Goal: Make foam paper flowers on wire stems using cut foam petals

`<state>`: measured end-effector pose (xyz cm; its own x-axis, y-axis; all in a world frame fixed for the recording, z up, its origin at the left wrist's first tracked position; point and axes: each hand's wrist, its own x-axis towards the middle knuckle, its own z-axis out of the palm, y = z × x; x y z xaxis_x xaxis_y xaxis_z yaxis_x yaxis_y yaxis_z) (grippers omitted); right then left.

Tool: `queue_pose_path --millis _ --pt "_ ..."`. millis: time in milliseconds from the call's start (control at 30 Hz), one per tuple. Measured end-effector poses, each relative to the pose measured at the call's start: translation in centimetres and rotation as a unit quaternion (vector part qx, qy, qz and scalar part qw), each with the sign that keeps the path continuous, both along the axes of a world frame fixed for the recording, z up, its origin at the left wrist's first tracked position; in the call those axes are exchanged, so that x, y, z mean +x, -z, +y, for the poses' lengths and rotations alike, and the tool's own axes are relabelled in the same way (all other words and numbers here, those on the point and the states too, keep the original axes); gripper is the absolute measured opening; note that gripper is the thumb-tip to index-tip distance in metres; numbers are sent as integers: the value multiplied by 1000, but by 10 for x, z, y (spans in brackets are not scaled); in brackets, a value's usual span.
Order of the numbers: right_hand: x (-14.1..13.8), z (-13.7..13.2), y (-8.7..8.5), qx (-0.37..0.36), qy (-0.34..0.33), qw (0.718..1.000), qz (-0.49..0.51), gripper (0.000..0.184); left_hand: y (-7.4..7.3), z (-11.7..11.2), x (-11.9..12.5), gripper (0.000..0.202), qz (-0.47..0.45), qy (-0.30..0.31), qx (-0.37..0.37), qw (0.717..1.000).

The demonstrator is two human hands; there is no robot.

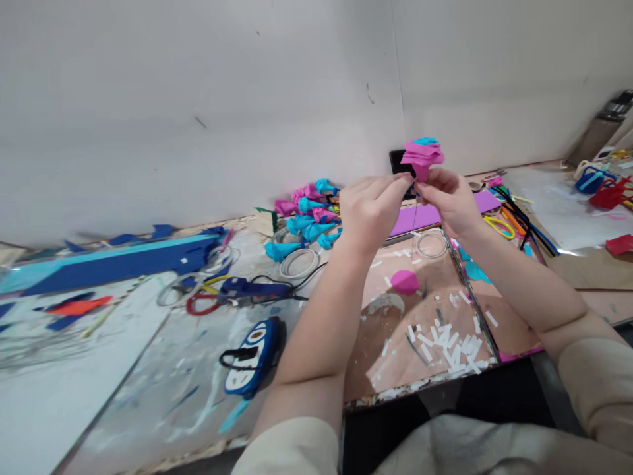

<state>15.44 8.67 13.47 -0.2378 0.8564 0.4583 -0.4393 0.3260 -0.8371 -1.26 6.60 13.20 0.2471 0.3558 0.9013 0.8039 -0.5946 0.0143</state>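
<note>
A pink flower with a blue centre [423, 153], apparently of paper or foam, stands upright in the air between my hands. My right hand [450, 198] pinches it at its narrow base. Beside it, the fingertips of my left hand [373, 204] are pressed together at the top of the thin stem, on a small dark blue bit. What exactly the left fingers grip is too small to make out. The stem hangs down below both hands. Behind my left wrist lies a pile of similar pink and blue flowers [309, 221].
White paper strips [452, 346] and a pink disc [405, 282] lie on the board below. To the left are a blue glue gun [252, 288], scissors [202, 303], a tape roll [299, 264], a blue power strip [253, 356] and blue sheets [123, 267]. A bottle [601, 128] stands far right.
</note>
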Motion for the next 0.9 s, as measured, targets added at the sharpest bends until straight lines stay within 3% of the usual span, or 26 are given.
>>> queue_pose_path --millis 367,700,900 --pt "2 -3 -3 -22 -7 1000 -9 30 4 5 -9 29 31 -18 26 999" --pt "2 -5 -2 -48 -23 998 -16 29 5 6 -15 28 73 12 36 997" --pt "-1 -6 2 -64 -27 997 -12 27 11 10 -16 27 48 32 17 998"
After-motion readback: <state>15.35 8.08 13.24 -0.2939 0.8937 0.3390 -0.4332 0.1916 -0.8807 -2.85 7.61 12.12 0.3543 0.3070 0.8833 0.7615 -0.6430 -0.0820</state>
